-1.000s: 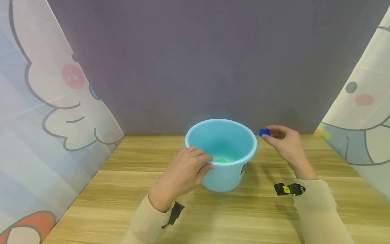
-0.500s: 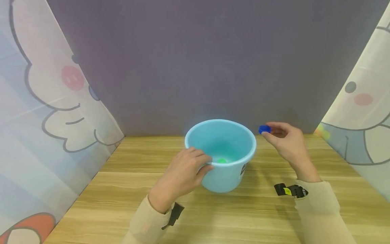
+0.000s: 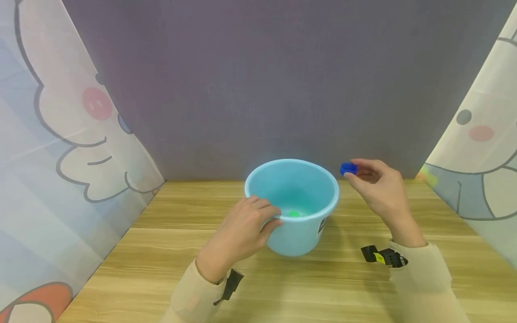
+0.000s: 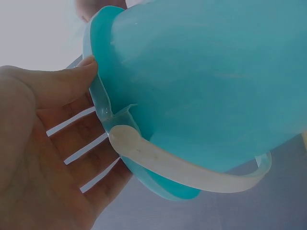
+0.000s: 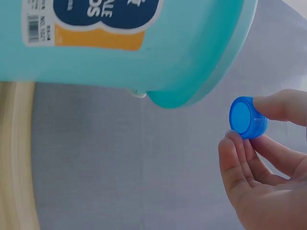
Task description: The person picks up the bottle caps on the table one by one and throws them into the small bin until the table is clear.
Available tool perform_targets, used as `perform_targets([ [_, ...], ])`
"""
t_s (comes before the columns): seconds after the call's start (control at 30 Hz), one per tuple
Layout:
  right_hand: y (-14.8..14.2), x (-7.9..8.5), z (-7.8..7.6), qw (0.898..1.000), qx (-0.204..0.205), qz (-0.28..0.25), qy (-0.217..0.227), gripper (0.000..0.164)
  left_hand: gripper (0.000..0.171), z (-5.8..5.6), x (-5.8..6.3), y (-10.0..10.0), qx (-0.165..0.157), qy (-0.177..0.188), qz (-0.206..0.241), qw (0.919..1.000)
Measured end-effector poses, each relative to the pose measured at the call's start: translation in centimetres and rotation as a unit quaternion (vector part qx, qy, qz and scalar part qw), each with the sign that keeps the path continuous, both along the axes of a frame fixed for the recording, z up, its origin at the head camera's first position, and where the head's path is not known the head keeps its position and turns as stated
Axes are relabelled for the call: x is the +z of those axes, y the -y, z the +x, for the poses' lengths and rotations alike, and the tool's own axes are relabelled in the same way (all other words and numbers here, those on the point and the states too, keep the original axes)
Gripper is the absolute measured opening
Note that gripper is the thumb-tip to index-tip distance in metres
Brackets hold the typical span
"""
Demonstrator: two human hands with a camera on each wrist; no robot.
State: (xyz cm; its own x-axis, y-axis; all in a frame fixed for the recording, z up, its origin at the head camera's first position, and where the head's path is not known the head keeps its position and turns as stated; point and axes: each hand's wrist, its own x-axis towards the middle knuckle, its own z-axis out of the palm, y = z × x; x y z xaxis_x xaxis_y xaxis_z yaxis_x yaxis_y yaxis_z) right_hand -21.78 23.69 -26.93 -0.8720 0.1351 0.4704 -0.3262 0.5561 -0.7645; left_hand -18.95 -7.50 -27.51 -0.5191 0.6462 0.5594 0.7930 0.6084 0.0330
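A light blue bucket stands upright on the wooden table. My left hand grips its near-left rim, thumb outside and fingers over the edge; the left wrist view shows the thumb on the rim beside the white handle. To the bucket's right and about level with its rim, my right hand pinches a blue bottle cap between thumb and fingertips, apart from the bucket. In the right wrist view the ribbed cap shows its flat top. Something small and green lies inside the bucket, partly hidden by the rim.
A dark grey panel rises behind the wooden table. Cartoon-printed cloths flank it, one on the left and one on the right. A printed label is stuck on the bucket's side.
My right hand has risen slightly and tilted the cap, which has moved a little up and left towards the bucket. The left hand keeps its grip on the rim.
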Motion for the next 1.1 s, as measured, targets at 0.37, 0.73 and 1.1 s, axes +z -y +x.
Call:
perform_targets([
  [0.37, 1.1, 0.2, -0.1, 0.997, 0.046, -0.012, -0.056, 0.039, 0.01, 0.0, -0.1, 0.0, 0.007, 0.006, 0.0, 1.0],
  [0.73, 2.4, 0.2, 0.3, 0.996, 0.057, -0.011, -0.075, 0.036, 0.009, 0.0, -0.1, 0.0, 0.003, 0.006, -0.003, 1.0],
  [1.1, 3.7, 0.1, 0.3, 0.993, 0.065, -0.018, -0.093, 0.035, 0.01, 0.0, -0.1, -0.1, 0.003, 0.002, -0.003, 1.0],
])
